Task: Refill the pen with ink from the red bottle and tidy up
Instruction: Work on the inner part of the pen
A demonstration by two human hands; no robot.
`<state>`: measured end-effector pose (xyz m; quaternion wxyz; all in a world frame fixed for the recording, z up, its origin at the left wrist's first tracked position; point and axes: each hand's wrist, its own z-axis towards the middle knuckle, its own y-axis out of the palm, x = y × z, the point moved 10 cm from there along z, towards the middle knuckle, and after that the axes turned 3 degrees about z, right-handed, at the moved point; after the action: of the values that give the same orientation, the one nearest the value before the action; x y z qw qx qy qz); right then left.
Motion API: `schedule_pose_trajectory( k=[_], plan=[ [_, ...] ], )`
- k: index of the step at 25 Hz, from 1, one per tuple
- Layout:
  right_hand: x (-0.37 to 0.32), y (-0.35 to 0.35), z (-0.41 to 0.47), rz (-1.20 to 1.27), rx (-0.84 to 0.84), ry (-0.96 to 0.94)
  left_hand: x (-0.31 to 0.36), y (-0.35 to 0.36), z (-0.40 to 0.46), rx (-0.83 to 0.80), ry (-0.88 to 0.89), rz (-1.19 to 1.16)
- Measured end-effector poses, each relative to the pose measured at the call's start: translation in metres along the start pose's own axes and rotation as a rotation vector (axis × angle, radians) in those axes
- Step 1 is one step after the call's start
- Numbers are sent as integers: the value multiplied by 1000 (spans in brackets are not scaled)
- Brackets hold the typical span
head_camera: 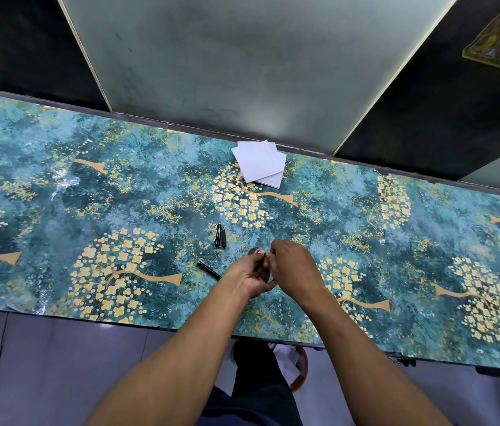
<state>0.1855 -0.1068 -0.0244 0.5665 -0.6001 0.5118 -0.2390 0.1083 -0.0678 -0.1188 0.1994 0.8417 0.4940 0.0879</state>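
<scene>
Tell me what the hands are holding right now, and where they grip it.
Both hands, left hand and right hand, pinch something small between their fingertips above the bottle. What it is, and which part is gripped, cannot be told.

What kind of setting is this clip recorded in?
Probably an office or study booth, though that is a guess. A long table with a teal floral covering runs along frosted panels set between dark dividers. White paper napkins and pen parts lie on it, and the floor below is tiled.
</scene>
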Motion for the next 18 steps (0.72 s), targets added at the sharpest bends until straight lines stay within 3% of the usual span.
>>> schedule_pose_trajectory(
  k=[9, 18],
  plan=[
    [-1, -4, -3, -12, 54, 65, 0, 2, 1, -84, -10, 52],
    [27, -5, -20, 190, 92, 292, -1, 0, -12, -213, -21, 167]
  ],
)
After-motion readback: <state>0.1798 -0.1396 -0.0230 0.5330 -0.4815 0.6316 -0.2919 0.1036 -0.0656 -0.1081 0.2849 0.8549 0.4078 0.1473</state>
